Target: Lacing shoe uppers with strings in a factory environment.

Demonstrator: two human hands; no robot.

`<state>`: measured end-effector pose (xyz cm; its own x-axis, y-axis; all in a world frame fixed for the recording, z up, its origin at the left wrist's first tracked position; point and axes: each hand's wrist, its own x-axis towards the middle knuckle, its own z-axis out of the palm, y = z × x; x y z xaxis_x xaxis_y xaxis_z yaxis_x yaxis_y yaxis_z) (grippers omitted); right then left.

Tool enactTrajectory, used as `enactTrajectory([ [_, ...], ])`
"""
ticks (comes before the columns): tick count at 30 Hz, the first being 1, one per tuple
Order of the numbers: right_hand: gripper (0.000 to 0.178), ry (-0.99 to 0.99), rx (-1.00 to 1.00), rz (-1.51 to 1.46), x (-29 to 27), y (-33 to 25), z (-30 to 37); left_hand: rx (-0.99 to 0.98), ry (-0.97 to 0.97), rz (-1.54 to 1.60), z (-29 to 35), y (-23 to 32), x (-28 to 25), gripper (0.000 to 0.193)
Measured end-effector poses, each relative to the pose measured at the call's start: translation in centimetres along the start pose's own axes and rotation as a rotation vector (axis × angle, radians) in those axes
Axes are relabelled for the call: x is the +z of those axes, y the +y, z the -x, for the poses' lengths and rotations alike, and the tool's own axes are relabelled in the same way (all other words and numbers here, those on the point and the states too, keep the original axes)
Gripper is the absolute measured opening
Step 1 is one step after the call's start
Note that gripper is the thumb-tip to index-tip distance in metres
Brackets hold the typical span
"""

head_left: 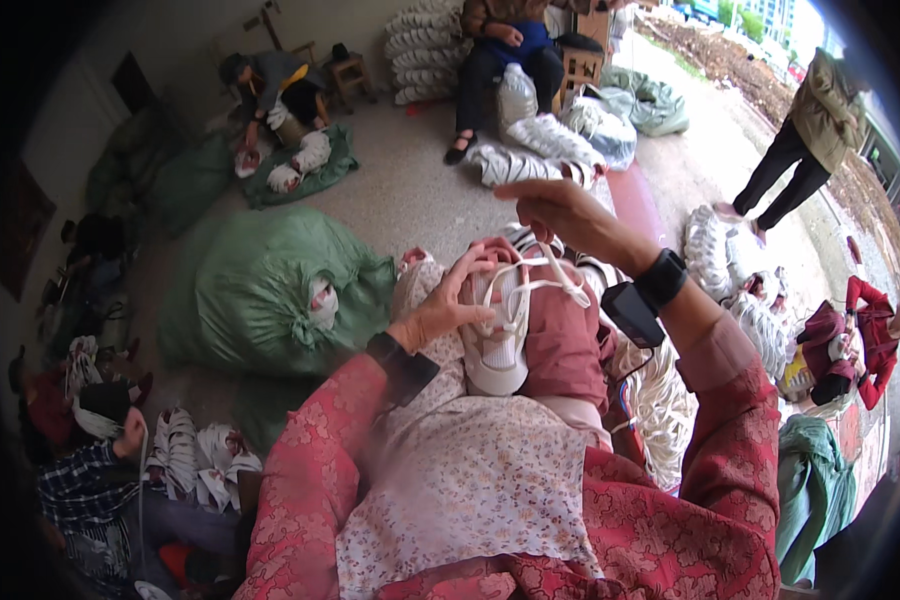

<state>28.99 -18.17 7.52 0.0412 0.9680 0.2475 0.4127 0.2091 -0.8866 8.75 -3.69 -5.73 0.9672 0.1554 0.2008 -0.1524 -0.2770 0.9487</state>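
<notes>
A white sneaker (496, 345) with a ribbed toe rests on my lap, its toe toward me. My left hand (452, 300) grips it from the left side, fingers and thumb spread over the upper. White shoelace (515, 312) crosses the front of the shoe, and a loose loop hangs to the right over my dusty-red trouser leg (565, 345). My right hand (575, 222) is raised above and beyond the shoe. Its index finger stretches left while the other fingers curl in at the lace; the exact pinch point is partly hidden.
A big green sack (260, 290) stands at my left. White lace bundles (658, 420) hang at my right thigh. Wrapped white bundles (535, 150) lie ahead. Co-workers sit around, and a person (810, 130) stands far right. A floral apron (470, 480) covers my lap.
</notes>
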Motion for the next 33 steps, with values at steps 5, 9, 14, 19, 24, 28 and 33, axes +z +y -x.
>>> enactTrajectory([
  [5,0.047,0.137,-0.416,0.048,-3.3,-13.4,-2.8,0.047,0.189,-0.389,0.2,-1.6,0.7,0.108],
  [9,0.042,0.195,-0.449,0.146,-6.6,-25.5,-4.5,0.068,0.203,-0.778,-0.1,-2.0,2.3,0.114],
  [14,0.033,0.360,-0.762,0.047,-3.6,-34.6,-5.5,0.192,0.182,-1.017,-1.1,0.8,3.4,0.109],
  [19,0.034,0.341,-0.548,-0.011,-1.3,-36.9,-6.9,0.380,0.215,-1.213,-0.9,-1.1,4.3,0.081],
  [24,0.027,0.314,-0.453,-0.208,-2.3,-37.4,-9.1,0.107,0.004,-0.956,-0.6,1.2,4.9,0.061],
  [28,0.025,0.297,-0.583,0.117,-1.8,-38.2,-9.3,0.112,0.001,-0.936,-0.2,1.5,4.7,0.059],
  [33,0.026,0.560,-0.534,0.308,-0.3,-39.0,-8.7,0.091,0.062,-0.949,0.0,1.1,6.2,0.059],
])
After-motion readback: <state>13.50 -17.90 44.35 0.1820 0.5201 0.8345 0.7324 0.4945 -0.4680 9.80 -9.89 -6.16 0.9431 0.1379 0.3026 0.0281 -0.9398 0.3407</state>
